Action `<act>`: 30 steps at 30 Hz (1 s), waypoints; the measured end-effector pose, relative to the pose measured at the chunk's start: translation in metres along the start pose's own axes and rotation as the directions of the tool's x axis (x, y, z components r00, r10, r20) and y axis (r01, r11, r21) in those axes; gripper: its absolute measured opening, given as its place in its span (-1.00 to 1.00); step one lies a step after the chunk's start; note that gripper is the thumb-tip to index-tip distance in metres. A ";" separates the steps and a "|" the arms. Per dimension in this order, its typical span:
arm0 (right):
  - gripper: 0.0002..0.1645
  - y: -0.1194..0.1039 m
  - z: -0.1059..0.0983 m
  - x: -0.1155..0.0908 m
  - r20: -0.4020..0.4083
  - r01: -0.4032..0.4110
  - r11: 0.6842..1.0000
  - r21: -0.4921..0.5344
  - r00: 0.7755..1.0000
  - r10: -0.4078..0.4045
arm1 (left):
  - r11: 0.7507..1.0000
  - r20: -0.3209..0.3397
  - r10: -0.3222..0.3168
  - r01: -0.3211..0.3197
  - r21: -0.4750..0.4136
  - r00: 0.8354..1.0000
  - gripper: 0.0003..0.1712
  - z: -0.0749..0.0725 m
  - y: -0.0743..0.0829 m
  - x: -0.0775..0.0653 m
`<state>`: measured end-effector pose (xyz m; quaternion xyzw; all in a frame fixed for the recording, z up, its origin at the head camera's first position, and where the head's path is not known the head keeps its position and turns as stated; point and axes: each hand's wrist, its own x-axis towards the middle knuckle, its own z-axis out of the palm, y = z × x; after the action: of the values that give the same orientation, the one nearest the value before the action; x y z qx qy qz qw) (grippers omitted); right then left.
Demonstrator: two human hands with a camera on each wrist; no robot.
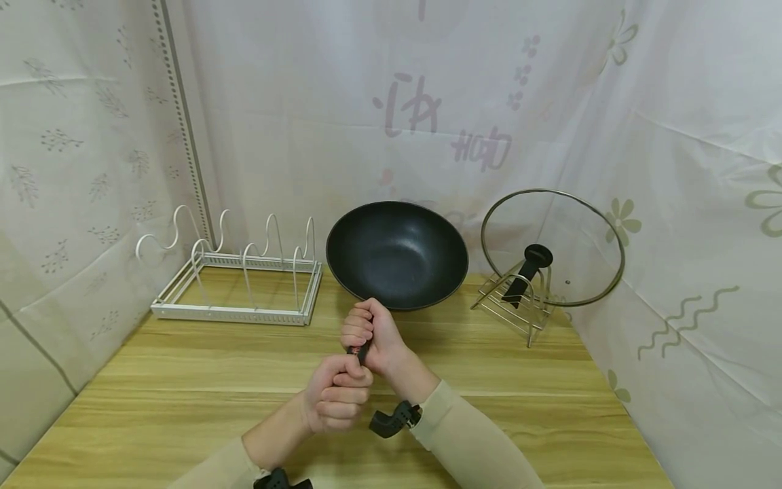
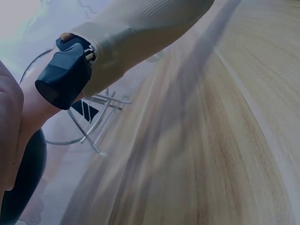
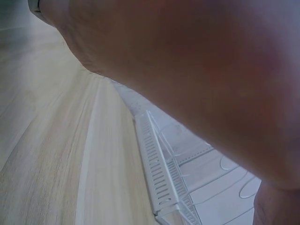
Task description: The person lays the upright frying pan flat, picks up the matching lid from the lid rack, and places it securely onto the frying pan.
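A black wok (image 1: 397, 255) is tilted so that its dark inside faces the head camera. Both hands grip its handle (image 1: 360, 350), one in front of the other. My right hand (image 1: 375, 336) wraps the handle close to the pan. Nearer to me, my left hand (image 1: 339, 394) has its fingers curled round the handle's end, hiding most of it. In the left wrist view, a strip of the wok's dark side (image 2: 29, 176) shows beyond the hands. Blurred skin fills much of the right wrist view, and the handle is hidden there.
Left of the wok, a white rack (image 1: 229, 316) with curved wire dividers stands on the wooden table (image 1: 244, 367). On the right, a small wire stand (image 1: 528, 319) holds a glass lid (image 1: 580, 244) with a black knob. Patterned curtains (image 1: 293, 122) hang behind and beside the table.
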<state>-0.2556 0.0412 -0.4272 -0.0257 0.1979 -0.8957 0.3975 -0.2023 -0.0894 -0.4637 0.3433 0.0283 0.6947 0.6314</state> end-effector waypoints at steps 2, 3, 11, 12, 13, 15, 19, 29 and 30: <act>-0.41 0.000 -0.001 0.000 -0.006 0.002 1.000 0.001 1.000 -0.002 | 1.000 -0.002 0.001 -0.001 0.003 1.000 -0.47 -0.001 0.000 0.000; -0.40 0.000 -0.002 0.000 -0.009 0.002 1.000 0.003 1.000 -0.002 | 1.000 -0.004 0.002 -0.002 0.005 1.000 -0.47 -0.002 0.000 0.001; -0.39 -0.002 -0.007 0.000 -0.019 -0.005 1.000 0.017 1.000 0.005 | 1.000 -0.015 0.014 -0.014 -0.009 1.000 -0.48 -0.006 -0.002 0.002; -0.39 -0.002 -0.008 0.000 -0.019 -0.007 1.000 0.023 1.000 0.007 | 1.000 -0.016 0.017 -0.017 -0.013 1.000 -0.48 -0.006 -0.003 0.002; -0.39 -0.002 -0.008 -0.001 -0.020 -0.009 1.000 0.027 1.000 0.009 | 1.000 -0.017 0.020 -0.020 -0.017 1.000 -0.48 -0.006 -0.003 0.002; -0.39 -0.002 -0.010 -0.001 -0.023 -0.010 0.999 0.031 1.000 0.011 | 0.999 -0.018 0.022 -0.023 -0.026 1.000 -0.48 -0.007 -0.004 0.003; -0.37 -0.002 -0.014 -0.001 -0.037 -0.014 0.999 0.037 0.999 0.016 | 0.999 -0.022 0.026 -0.027 -0.039 0.999 -0.48 -0.010 -0.005 0.002; -0.39 0.000 -0.023 -0.002 -0.072 0.000 0.999 0.050 0.997 0.004 | 0.997 -0.029 0.020 -0.022 -0.078 0.999 -0.49 -0.018 -0.009 0.000; -0.39 0.000 -0.025 -0.002 -0.074 0.000 0.999 0.055 0.997 0.004 | 0.996 -0.031 0.020 -0.022 -0.081 0.999 -0.49 -0.018 -0.010 0.000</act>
<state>-0.2592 0.0509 -0.4499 0.0187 0.1880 -0.9007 0.3912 -0.2036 -0.0800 -0.4822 0.3072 0.0057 0.7070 0.6370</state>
